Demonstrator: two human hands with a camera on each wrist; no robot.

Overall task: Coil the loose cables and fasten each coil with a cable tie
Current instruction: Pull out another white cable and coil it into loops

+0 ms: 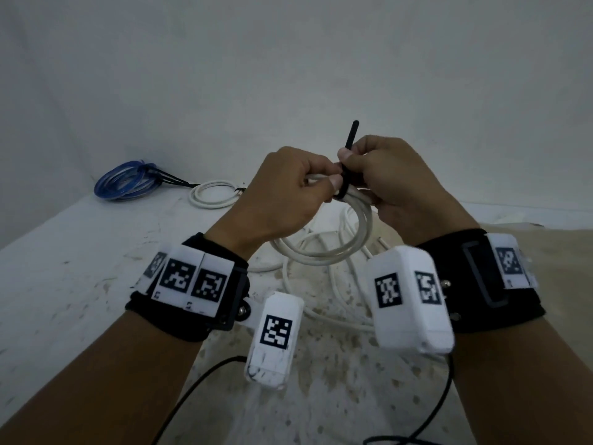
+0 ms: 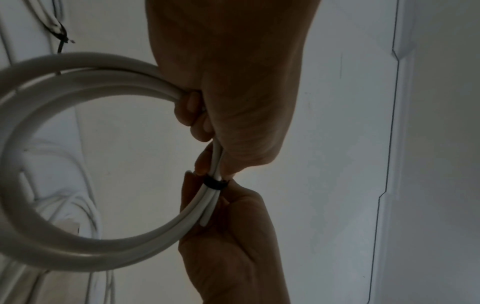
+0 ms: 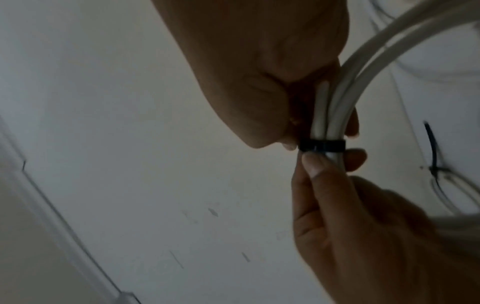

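A white cable coil [image 1: 340,248] hangs in the air above the table, held between both hands. My left hand [image 1: 330,187] grips its bundled strands just left of a black cable tie [image 1: 342,187] that is looped round them. My right hand [image 1: 349,162] pinches the tie where its tail leaves the loop; the tail points up and away. In the left wrist view the tie [image 2: 214,183] is a snug black band on the coil [image 2: 39,164], with a cut cable end just beyond it. The right wrist view shows the same band [image 3: 322,145] between the fingertips of both hands.
At the back left of the white table [image 1: 80,284] lie a blue coil [image 1: 128,181] bound with black ties and a small white coil [image 1: 210,195]. Loose white cables [image 1: 324,303] sprawl under my hands. A bare wall rises close behind.
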